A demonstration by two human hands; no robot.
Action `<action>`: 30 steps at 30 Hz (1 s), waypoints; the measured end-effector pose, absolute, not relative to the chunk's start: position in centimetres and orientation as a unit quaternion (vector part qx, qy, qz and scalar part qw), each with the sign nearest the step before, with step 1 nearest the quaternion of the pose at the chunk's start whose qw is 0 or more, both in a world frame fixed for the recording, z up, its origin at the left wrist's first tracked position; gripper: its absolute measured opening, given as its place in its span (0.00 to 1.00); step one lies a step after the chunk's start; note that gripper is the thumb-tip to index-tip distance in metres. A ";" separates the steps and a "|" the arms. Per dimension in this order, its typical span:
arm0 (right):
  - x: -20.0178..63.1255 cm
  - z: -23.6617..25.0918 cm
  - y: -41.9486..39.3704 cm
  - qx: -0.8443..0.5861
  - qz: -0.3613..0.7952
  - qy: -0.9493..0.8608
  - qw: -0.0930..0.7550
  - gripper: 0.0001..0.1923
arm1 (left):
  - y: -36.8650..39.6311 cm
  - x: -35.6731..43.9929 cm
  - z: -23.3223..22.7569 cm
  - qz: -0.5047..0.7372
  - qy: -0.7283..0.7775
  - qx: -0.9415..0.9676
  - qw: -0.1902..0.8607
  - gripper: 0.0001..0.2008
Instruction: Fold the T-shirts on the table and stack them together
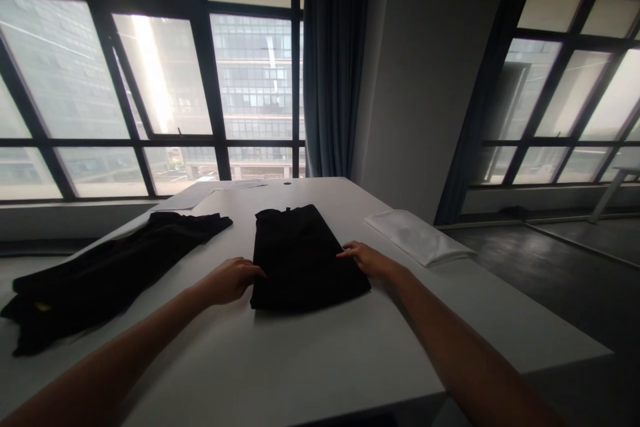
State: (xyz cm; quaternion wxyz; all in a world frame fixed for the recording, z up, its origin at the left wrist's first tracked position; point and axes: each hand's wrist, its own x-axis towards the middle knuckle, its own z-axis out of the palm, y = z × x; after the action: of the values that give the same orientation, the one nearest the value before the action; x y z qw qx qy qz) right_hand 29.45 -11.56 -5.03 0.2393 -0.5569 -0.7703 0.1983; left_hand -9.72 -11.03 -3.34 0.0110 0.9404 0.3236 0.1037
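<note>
A black shirt (303,260), folded into a near rectangle with its collar at the far end, lies on the white table. My left hand (235,280) is closed at its left edge, fingertips pinching the cloth. At the opposite edge, my right hand (364,259) grips the fabric, with fingers over the top; the thumb is partly hidden. Further left is a second black garment (125,267), spread out loosely and rumpled, with a small yellow mark near its close end. Right of the shirt rests a folded white cloth (420,237).
White paper sheets (187,197) lie on the far left of the table (320,360). The table's right edge drops to a dark floor (540,267). Behind stand large windows, a blue curtain (333,67) and a wall column (420,80).
</note>
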 end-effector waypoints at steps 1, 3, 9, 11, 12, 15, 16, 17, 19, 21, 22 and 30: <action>29.6 -4.9 -11.6 -0.548 0.203 -0.779 0.228 0.19 | -11.6 -9.9 -3.2 0.105 0.316 0.943 0.015 0.20; 30.0 -4.6 -11.7 -0.535 0.211 -0.792 0.205 0.19 | -12.5 -10.4 -3.1 0.116 0.306 0.944 0.033 0.20; 27.6 -3.3 -12.5 -0.526 0.083 -0.790 0.304 0.21 | -14.2 -8.6 -1.9 0.234 0.352 0.903 0.074 0.19; 25.1 -3.5 -12.9 -0.498 0.067 -0.809 0.304 0.23 | -14.6 -6.4 -2.1 0.246 0.374 0.892 0.069 0.21; 23.8 -3.9 -13.1 -0.485 0.070 -0.827 0.275 0.28 | -14.6 -5.3 -2.5 0.229 0.376 0.895 0.065 0.23; 21.1 -5.4 -13.5 -0.483 0.088 -0.858 0.149 0.36 | -14.2 -3.3 -4.6 0.146 0.408 0.899 0.064 0.34; 20.8 -5.9 -13.4 -0.501 0.093 -0.853 0.118 0.37 | -14.0 -3.2 -5.5 0.121 0.428 0.893 0.070 0.36; 20.9 -6.2 -13.3 -0.524 0.097 -0.841 0.095 0.38 | -13.7 -3.4 -6.3 0.104 0.445 0.886 0.077 0.37; 21.7 -6.4 -12.8 -0.570 0.103 -0.812 0.067 0.41 | -13.1 -4.2 -7.4 0.092 0.466 0.876 0.085 0.39; 23.1 -6.1 -11.9 -0.594 0.099 -0.797 0.046 0.44 | -12.7 -5.0 -7.9 0.094 0.476 0.871 0.083 0.41; 23.8 -5.9 -11.4 -0.601 0.097 -0.793 0.032 0.44 | -12.5 -5.4 -7.9 0.091 0.482 0.867 0.083 0.42; 26.7 -6.4 -8.9 -0.610 0.065 -0.789 0.037 0.42 | -10.1 -7.7 -7.4 0.077 0.483 0.867 0.098 0.39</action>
State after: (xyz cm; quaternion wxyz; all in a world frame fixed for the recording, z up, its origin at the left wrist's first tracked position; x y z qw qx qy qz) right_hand 26.69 -8.86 -6.36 0.0368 -0.6103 -0.7887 0.0646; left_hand -7.73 -10.06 -7.44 0.0982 0.8667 0.4830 0.0769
